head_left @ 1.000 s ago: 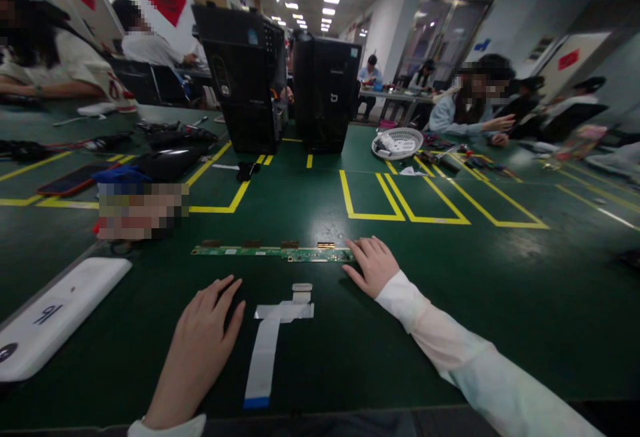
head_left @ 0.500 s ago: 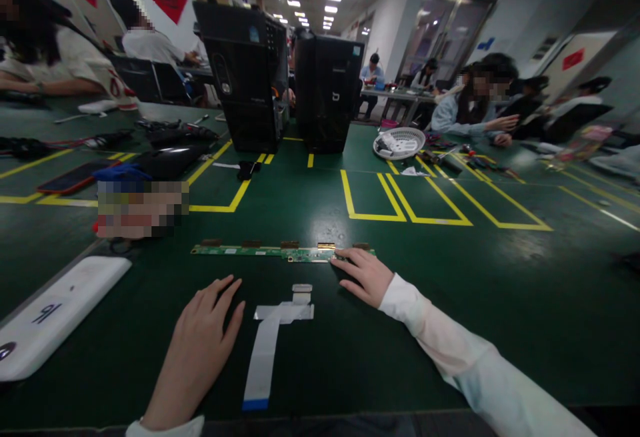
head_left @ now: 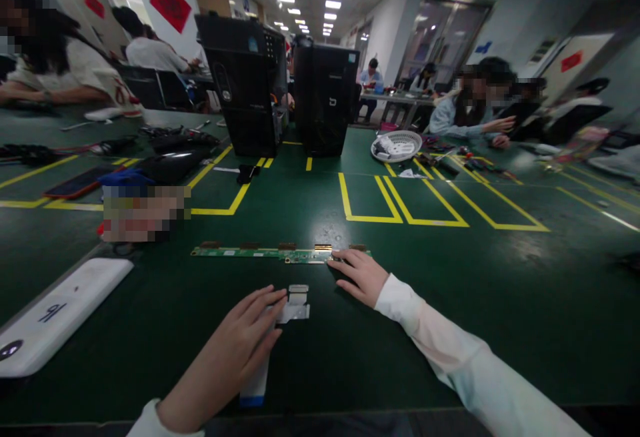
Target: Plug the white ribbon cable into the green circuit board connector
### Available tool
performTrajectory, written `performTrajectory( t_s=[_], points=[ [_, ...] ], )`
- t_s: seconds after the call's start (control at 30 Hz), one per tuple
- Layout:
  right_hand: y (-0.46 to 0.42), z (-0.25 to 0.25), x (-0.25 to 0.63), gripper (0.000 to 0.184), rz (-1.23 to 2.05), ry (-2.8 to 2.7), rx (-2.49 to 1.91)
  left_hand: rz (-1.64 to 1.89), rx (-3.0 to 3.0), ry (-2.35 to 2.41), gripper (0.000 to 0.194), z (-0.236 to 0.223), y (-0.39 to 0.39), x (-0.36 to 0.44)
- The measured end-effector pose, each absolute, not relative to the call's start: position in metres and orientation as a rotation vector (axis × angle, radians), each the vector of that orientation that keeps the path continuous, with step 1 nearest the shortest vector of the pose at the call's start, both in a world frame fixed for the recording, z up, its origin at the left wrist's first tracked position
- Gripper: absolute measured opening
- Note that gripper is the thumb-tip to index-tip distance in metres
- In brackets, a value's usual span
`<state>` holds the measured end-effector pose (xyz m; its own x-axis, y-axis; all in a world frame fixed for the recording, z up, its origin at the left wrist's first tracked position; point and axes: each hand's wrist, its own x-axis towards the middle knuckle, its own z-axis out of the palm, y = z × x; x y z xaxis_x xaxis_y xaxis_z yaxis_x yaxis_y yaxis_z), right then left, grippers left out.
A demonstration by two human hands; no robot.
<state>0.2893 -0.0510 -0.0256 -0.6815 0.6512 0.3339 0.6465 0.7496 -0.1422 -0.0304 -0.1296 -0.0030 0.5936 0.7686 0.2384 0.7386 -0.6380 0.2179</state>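
Note:
A long, narrow green circuit board lies across the green table, with dark tabs along its far edge. My right hand rests at its right end, fingers stretched onto the board and partly covering it. Nearer to me lies a white flat ribbon cable, with a connector end towards the board and a blue-tipped end near the table's front edge. My left hand reaches over the cable with fingers extended, hiding its middle. Whether those fingertips touch the cable, I cannot tell.
A white case lies on the left. Beyond the board stand two black computer towers, with a white basket to their right. Cables and a phone lie at the back left. Several people sit at tables around.
My left hand has moved right and slightly forward, from beside the ribbon cable to over it. My right hand stays at the right end of the circuit board.

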Motion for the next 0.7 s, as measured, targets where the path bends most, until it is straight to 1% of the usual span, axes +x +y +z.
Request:
performTrajectory(
  t_s=[0.17,0.37,0.6,0.7],
  points=[
    [-0.051,-0.026,0.289,0.045,0.012,-2.586,-1.01,0.327,2.76,1.091,0.046,0.009,-0.125,-0.008],
    [-0.051,-0.026,0.289,0.044,0.012,-2.583,-1.02,0.24,2.721,1.113,0.047,0.009,-0.112,0.012],
    [-0.051,-0.026,0.289,0.043,0.029,-2.572,-1.014,0.315,2.662,1.123,0.046,0.01,-0.099,0.031],
    [-0.05,-0.027,0.29,0.042,0.035,-2.575,-1.016,0.375,2.648,1.139,0.049,0.011,-0.098,0.033]
  ],
)
